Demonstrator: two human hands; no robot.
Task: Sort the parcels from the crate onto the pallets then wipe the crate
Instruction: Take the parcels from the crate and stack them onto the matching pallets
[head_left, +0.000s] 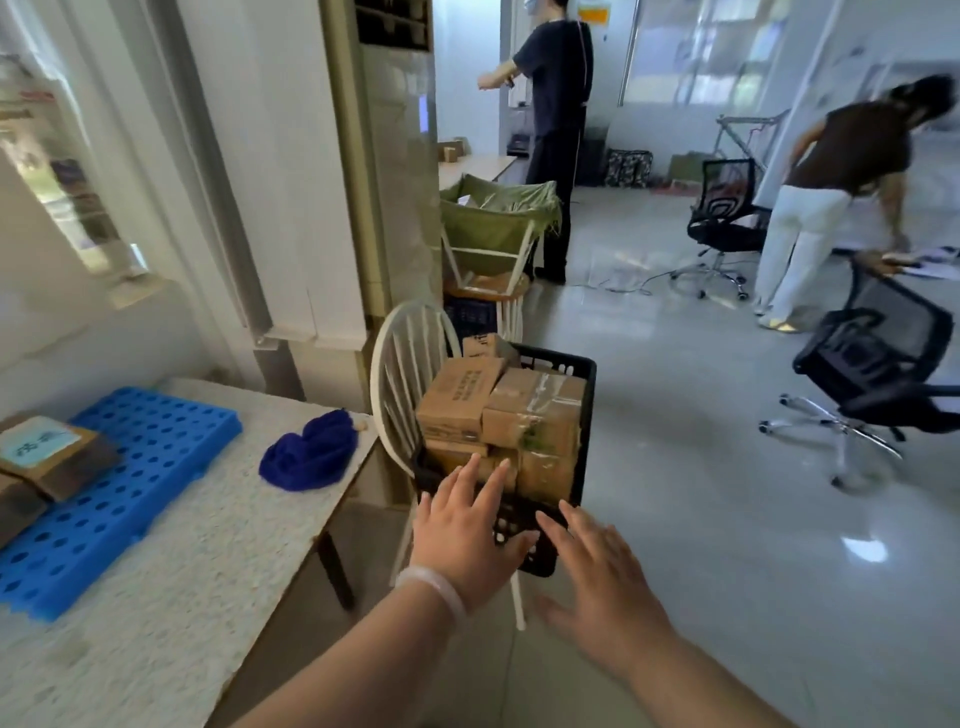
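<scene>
A black plastic crate (582, 374) stands on a white wooden chair (397, 374), filled with several brown cardboard parcels (535, 410). My left hand (467, 530) reaches out over the crate's near end with fingers spread and straight, holding nothing. To its right, my right hand (602, 577) is stretched out the same way, just short of the crate's near right corner. A blue perforated pallet (150, 467) lies on the speckled table (171, 597) at the left, with flat brown parcels (47, 457) on its left end. A crumpled blue cloth (309, 452) lies near the table's right edge.
Behind the crate stands a stool with a green bag (493, 223). Two black office chairs (878, 358) stand on the glossy floor to the right. One person (556, 130) stands at the back, another (831, 197) bends over at the right. A wall and pillar close off the left.
</scene>
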